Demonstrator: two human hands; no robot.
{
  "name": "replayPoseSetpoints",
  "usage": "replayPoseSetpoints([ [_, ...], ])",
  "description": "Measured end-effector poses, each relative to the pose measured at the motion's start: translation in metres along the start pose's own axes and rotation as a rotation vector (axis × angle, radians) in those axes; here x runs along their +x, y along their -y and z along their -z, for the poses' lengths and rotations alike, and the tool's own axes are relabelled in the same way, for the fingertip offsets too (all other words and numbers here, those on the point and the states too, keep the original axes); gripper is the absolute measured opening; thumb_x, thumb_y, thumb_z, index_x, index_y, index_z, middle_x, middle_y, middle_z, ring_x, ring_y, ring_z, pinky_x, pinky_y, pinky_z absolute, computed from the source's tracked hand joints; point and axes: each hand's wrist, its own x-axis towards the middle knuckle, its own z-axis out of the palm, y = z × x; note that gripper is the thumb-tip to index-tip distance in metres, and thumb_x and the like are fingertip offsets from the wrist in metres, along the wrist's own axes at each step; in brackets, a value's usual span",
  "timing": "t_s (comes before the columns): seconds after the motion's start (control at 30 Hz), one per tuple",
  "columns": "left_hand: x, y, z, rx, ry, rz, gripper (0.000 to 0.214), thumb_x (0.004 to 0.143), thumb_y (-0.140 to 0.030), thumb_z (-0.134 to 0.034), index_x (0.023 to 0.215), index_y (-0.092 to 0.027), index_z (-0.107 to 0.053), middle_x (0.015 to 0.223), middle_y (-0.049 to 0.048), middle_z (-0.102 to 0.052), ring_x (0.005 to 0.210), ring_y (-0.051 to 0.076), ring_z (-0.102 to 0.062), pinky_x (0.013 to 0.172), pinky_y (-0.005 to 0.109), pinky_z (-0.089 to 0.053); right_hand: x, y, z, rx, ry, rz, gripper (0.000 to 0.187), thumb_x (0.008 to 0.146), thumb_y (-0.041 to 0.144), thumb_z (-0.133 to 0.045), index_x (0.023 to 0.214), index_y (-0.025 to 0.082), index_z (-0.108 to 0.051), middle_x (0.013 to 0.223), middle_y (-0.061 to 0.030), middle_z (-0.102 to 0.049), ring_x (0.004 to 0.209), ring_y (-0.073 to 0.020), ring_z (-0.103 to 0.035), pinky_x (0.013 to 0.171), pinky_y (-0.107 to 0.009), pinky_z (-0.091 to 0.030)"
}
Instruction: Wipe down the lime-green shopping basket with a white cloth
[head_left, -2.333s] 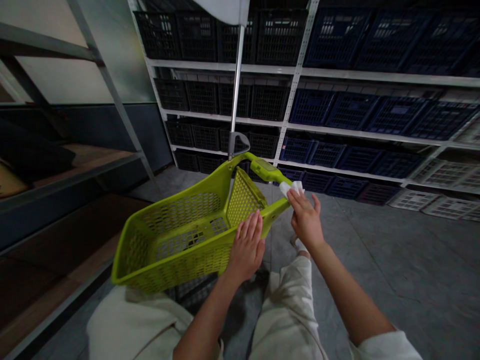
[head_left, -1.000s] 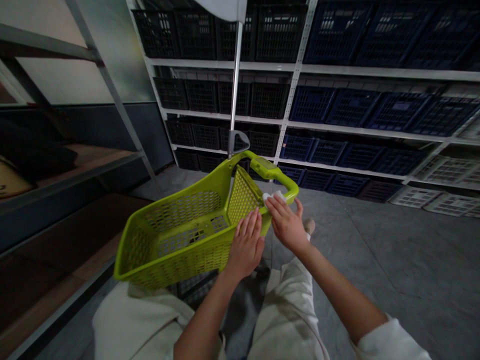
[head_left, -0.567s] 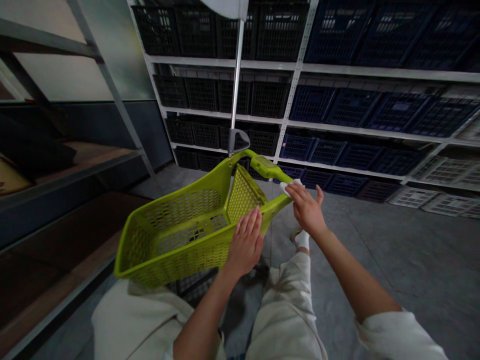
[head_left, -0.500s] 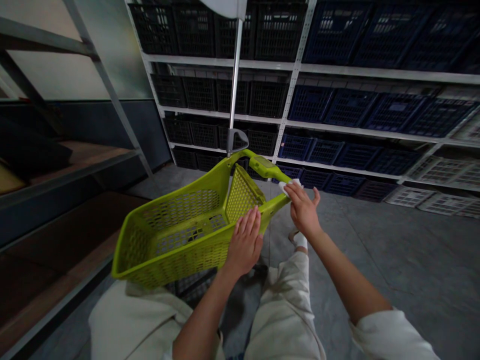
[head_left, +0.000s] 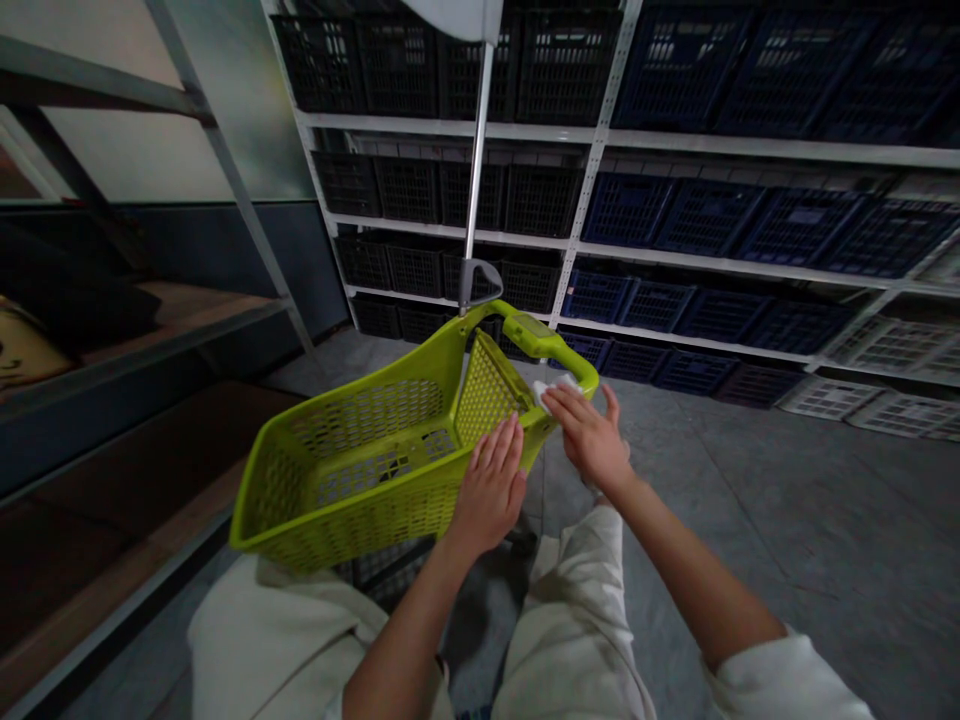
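A yellow-green plastic shopping cart (head_left: pixel 360 500) with perforated walls stands tilted across my view, close to my legs. My left hand (head_left: pixel 491 480) lies on the near side rim, its fingers stretched out together. With my right hand (head_left: pixel 589 435) I press a white cloth (head_left: pixel 553 390) onto the near end of the cart handle (head_left: pixel 581 365), where it joins the side rim. The cloth is bunched under my fingers and partly hidden. Inside the basket, a perforated flap (head_left: pixel 491 385) stands near the handle.
A metal pole (head_left: pixel 478 150) with a grey bracket (head_left: pixel 480 283) rises from the cart's far corner. Behind it, white shelving (head_left: pixel 592 170) carries several black and blue crates (head_left: pixel 637 210). Another rack (head_left: pixel 247 310) stands at the left. Grey floor (head_left: pixel 750 480) extends to the right.
My right hand has slid the cloth along the handle, leftward and toward the side rim. My left hand has stayed on the rim. The view has shifted slightly.
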Motion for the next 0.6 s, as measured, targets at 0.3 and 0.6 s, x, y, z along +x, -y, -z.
replayPoseSetpoints([
  [0.3, 0.002, -0.004, -0.005, -0.016, -0.021, 0.006, 0.063, 0.099, -0.025, -0.03, 0.158, -0.012, -0.009, 0.166, 0.009, -0.015, 0.153, 0.022, -0.013, 0.123, 0.044, -0.021, 0.001, -0.005, -0.01, -0.032, -0.152, -0.249, 0.059, 0.082, 0.002, -0.039, 0.135, 0.021, -0.055, 0.14, -0.0066, -0.06, 0.138, -0.0216, -0.047, 0.12, -0.052, -0.013],
  [0.6, -0.001, 0.001, -0.003, -0.003, -0.017, -0.018, 0.063, 0.099, -0.025, -0.031, 0.157, -0.01, -0.01, 0.165, 0.0118, -0.019, 0.153, 0.021, -0.013, 0.123, 0.044, -0.021, -0.012, 0.047, -0.01, 0.034, -0.041, 0.047, 0.057, 0.09, 0.005, -0.039, 0.143, 0.025, -0.048, 0.143, -0.0038, -0.058, 0.139, -0.017, -0.045, 0.122, -0.047, -0.01],
])
